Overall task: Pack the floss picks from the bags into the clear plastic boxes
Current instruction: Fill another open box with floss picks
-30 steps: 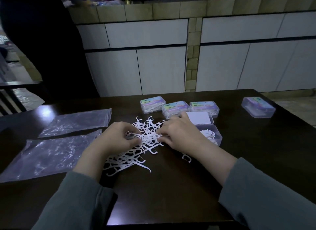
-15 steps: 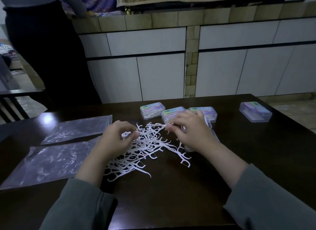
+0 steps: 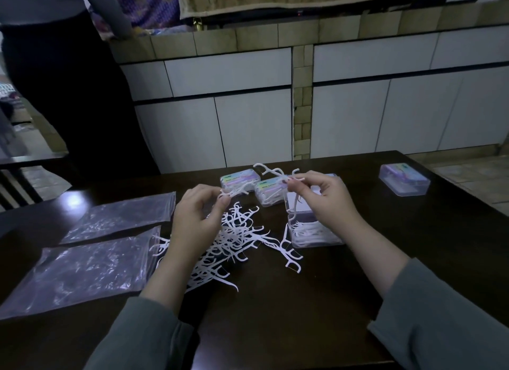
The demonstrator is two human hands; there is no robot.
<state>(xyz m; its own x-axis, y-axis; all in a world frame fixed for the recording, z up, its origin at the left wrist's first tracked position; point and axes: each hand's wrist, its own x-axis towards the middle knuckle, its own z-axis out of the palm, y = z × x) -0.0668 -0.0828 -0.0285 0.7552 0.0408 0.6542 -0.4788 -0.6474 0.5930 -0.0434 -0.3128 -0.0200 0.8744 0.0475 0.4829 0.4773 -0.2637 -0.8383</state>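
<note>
Above a dark table (image 3: 275,328), the right hand (image 3: 325,201) pinches a few floss picks (image 3: 275,172) raised near a row of closed boxes (image 3: 271,190). The left hand (image 3: 201,218) pinches one pick, or perhaps two; dim light blurs them. Directly below the right hand sits the open clear box (image 3: 316,234), partly filled, its long side running away from the person. A loose pile of picks (image 3: 234,245) lies between the hands. Two flattened bags (image 3: 82,270) lie far left, and another box (image 3: 403,179) far right.
</note>
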